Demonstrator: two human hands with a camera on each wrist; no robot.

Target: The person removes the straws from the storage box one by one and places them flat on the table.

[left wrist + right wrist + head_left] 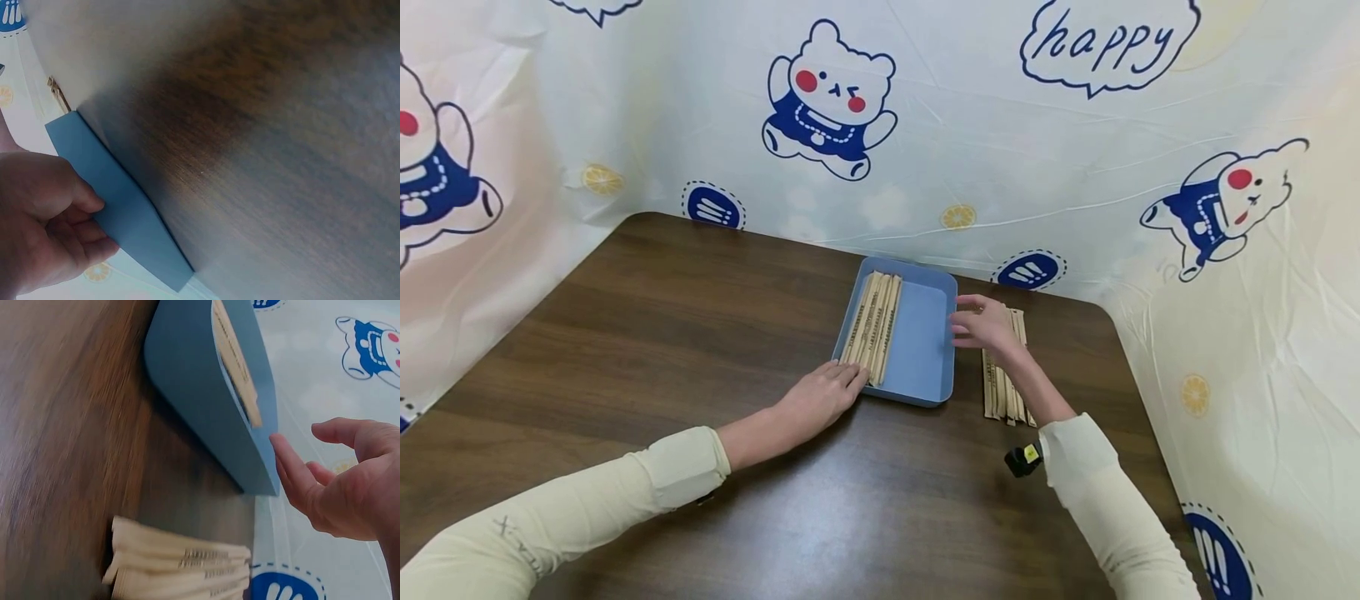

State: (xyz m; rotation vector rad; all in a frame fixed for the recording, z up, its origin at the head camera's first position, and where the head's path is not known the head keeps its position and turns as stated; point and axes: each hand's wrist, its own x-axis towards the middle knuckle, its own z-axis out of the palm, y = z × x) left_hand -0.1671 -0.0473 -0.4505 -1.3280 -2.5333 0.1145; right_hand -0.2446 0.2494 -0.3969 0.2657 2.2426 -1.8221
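Observation:
Long slim paper-wrapped sticks (871, 325) with printed lettering lie side by side along the left part of a blue tray (925, 333). My left hand (820, 402) grips the tray's near left corner; in the left wrist view its thumb rests on the outer wall (128, 203). By the tray's right rim hovers my right hand (988, 325), its fingers loosely bent and holding nothing. Under and beside that hand, a second group of wrapped sticks (997, 392) lies on the table, partly hidden by the hand and wrist.
The brown wooden table (700, 333) reaches back to a white printed cloth (940, 150) that hangs behind and at both sides. A small black device (1022, 459) sits at the right wrist.

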